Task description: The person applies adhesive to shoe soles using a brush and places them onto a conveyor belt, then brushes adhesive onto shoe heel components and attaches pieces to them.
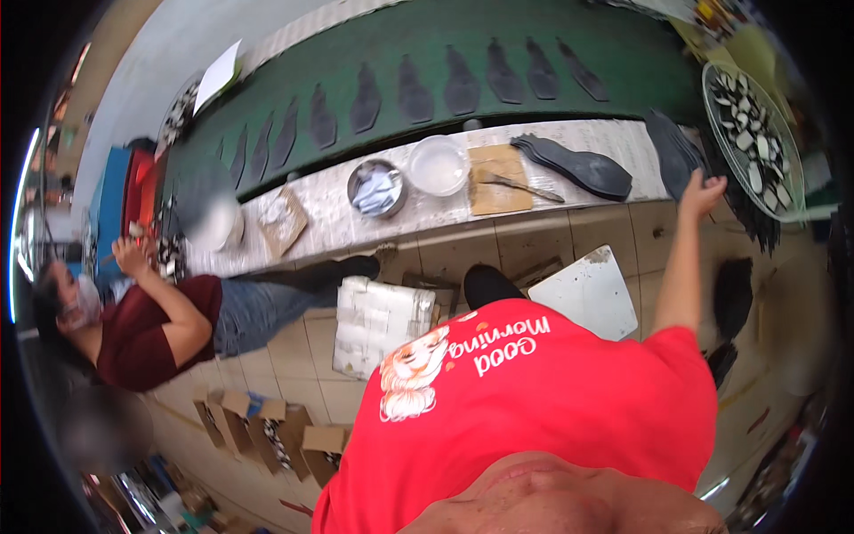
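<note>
A green belt (623,62) crosses the back of a workshop, a row of dark soles (364,100) spaced along it, and a bench (445,214) with a whitish covering runs along its near side.

At far left, 1 co-worker (160,347) in a dark red top and mask has 1 hand (132,255) raised near the bench's end. On the bench, from the left, are a white bucket (218,230), a brown packet (285,221), a metal bowl (378,214) of pale cloth-like material and, just beside it, a white tub (438,190). Next comes a tan board (498,203) with a slim tool (527,187) lying across it, then 1 pile (583,169) of dark soles, its narrow end over the board's edge.

The left hand is out of view, so its fingers cannot be told. The right hand (703,194) is at the lower edge of a 2nd pile (673,151) of dark soles, at the bench's right end. Its fingers are partly curled; whether they grip a sole cannot be told. Beyond stands a pale green basket (724,147) of black-and-white pieces.
</note>
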`<state>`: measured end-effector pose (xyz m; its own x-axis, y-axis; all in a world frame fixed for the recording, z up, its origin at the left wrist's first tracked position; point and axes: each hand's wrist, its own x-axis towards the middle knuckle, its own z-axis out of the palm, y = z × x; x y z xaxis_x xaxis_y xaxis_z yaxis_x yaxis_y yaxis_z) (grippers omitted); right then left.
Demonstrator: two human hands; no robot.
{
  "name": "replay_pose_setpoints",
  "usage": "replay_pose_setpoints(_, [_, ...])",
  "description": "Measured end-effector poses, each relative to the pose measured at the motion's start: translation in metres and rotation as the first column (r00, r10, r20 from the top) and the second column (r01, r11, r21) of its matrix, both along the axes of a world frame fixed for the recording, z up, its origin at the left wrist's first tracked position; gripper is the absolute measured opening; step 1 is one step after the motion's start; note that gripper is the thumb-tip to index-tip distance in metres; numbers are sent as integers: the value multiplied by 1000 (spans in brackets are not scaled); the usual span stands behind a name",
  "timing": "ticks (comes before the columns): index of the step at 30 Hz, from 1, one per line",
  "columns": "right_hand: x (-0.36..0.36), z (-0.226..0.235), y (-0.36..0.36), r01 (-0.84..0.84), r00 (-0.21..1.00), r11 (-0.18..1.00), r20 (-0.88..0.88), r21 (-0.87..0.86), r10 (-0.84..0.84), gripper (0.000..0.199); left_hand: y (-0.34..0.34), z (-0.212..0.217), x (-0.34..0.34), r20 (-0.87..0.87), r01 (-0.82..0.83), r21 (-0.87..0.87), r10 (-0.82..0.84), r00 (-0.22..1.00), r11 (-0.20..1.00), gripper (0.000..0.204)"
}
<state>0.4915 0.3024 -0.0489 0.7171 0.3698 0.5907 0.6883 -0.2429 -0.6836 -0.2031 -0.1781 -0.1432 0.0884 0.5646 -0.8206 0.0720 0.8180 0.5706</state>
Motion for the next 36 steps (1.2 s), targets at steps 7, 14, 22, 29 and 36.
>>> replay_pose_setpoints(7, [-169, -7, 12, -619, 711, 686, 97, -382, 696, 55, 50, -57, 140, 164, -61, 112, 42, 986, 992, 30])
replay_pose_setpoints(14, [-186, 7, 105, -553, 644, 271, -197, -788, 739, 102, 410, -12, 304, 418, -321, 588, 61, 906, 743, 25])
replay_pose_setpoints(22, [-163, -88, 154, -333, 480, -284, -421, -899, 769, 127, 560, 73, 17, 0, -181, 880, 380, 925, 439, 22])
replay_pose_setpoints(29, [-174, 36, 179, -235, 512, -459, -510, -857, 691, 141, 336, 100, -145, -648, 15, 502, 364, 669, 865, 20])
replay_pose_setpoints(36, [-191, 33, 193, -380, 370, -393, -527, -837, 765, 102, 217, 36, -88, -714, 34, 99, 47, 698, 994, 20])
